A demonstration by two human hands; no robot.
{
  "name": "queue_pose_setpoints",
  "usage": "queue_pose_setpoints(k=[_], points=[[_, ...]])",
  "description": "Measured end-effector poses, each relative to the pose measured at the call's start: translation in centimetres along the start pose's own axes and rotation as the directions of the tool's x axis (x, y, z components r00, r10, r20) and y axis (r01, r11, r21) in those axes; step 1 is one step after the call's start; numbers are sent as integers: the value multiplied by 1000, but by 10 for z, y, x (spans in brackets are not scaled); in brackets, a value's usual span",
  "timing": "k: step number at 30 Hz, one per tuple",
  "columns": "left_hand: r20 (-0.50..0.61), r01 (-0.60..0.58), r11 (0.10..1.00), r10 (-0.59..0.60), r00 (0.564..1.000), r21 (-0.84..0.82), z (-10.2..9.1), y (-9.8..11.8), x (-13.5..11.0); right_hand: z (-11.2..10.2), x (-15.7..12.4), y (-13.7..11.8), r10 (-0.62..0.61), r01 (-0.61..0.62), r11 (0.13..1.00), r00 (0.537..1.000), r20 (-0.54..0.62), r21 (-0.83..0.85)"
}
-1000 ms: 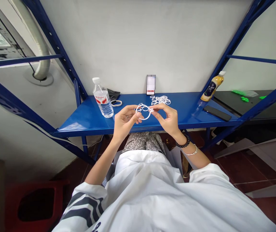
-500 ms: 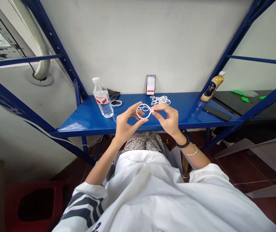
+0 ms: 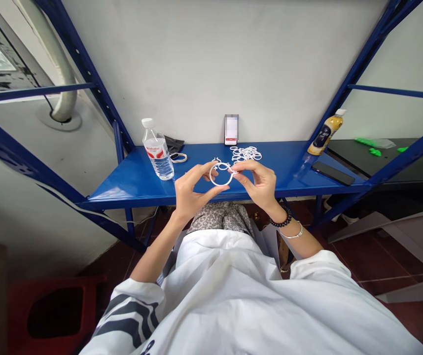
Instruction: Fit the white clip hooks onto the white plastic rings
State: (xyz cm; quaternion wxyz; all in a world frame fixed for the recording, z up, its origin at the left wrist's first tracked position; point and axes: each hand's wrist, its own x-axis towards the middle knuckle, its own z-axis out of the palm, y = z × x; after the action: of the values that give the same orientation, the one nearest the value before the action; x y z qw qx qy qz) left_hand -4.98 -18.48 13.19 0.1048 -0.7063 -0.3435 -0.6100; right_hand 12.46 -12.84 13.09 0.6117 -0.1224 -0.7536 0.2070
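Observation:
Above the front part of the blue table, both hands hold a thin white ring [image 3: 212,180] upright, its round opening facing me. My left hand [image 3: 191,191] curves around its left side, the index finger near the top and the thumb at the bottom. At the ring's right edge, my right hand [image 3: 259,185] pinches it between thumb and fingertips. A few small white loops [image 3: 223,166] show through and behind the ring; whether they lie on the table cannot be made out. Just beyond my right hand lies a pile of similar white rings [image 3: 247,154].
On the blue table [image 3: 137,182] stand a water bottle [image 3: 158,157] at left and a yellow drink bottle [image 3: 325,134] at right. A phone [image 3: 231,130] leans on the wall; a dark phone [image 3: 333,173] lies right. A black pouch [image 3: 173,144] and pale band [image 3: 179,158] sit behind the water bottle.
The ring has come down slightly in view. My left hand has shifted a little left and down, while my right hand keeps its pinch with a slight move.

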Motion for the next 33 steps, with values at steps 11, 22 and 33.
queue_pose_setpoints(k=[11, 22, 33], points=[[-34, -63, 997, 65, 997, 49, 2, 2, -1, 0, 0, -1, -23, 23, 1000, 1000, -8, 0], [-12, -27, 998, 28, 1000, 55, 3, 1, -3, -1, -1, -1, 21, -22, 1000, 999, -29, -20], [0, 55, 998, -55, 998, 27, 3, -4, -2, 1, 3, 0, 138, -142, 983, 990, 39, 118]])
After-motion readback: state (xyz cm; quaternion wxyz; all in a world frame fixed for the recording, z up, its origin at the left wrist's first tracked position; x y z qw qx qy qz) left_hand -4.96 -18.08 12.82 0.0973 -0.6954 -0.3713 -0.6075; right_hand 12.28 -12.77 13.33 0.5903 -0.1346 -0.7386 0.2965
